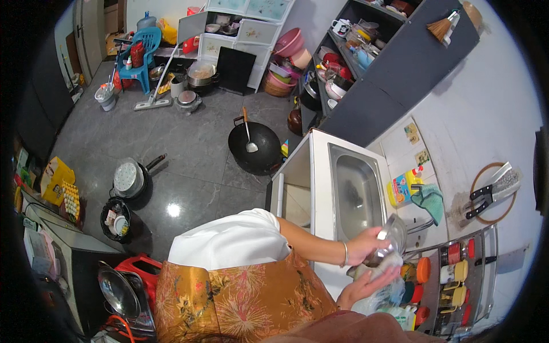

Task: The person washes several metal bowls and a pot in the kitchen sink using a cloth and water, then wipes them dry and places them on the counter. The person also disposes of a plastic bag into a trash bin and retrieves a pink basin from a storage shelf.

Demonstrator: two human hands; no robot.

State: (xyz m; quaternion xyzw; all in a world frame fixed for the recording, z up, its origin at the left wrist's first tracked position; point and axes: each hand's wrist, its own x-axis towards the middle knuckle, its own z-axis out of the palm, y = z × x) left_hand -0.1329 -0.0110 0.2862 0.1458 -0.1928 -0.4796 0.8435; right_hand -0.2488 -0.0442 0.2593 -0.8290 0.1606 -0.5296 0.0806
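My left hand [361,248], with a bangle at the wrist, grips the rim of a shiny round lid or shallow bowl [394,233], tilted up beside the counter's wall side. Just below it, my right hand [371,285] has its fingers spread under a pale, crumpled cloth [388,262], which lies against the palm and close to the shiny piece. Whether the cloth touches that piece is hard to tell. A clear plastic bag [381,298] lies beyond the right hand. Left of the hands is the stainless steel sink [358,193], set in a white counter [321,171].
Spice jars with red and yellow lids [454,274] fill a wall rack. A yellow detergent bottle [401,186] and a green cloth [429,201] are by the sink. Cleavers [493,188] hang on the wall. A wok [255,150] and a lidded pan [131,178] sit on the floor.
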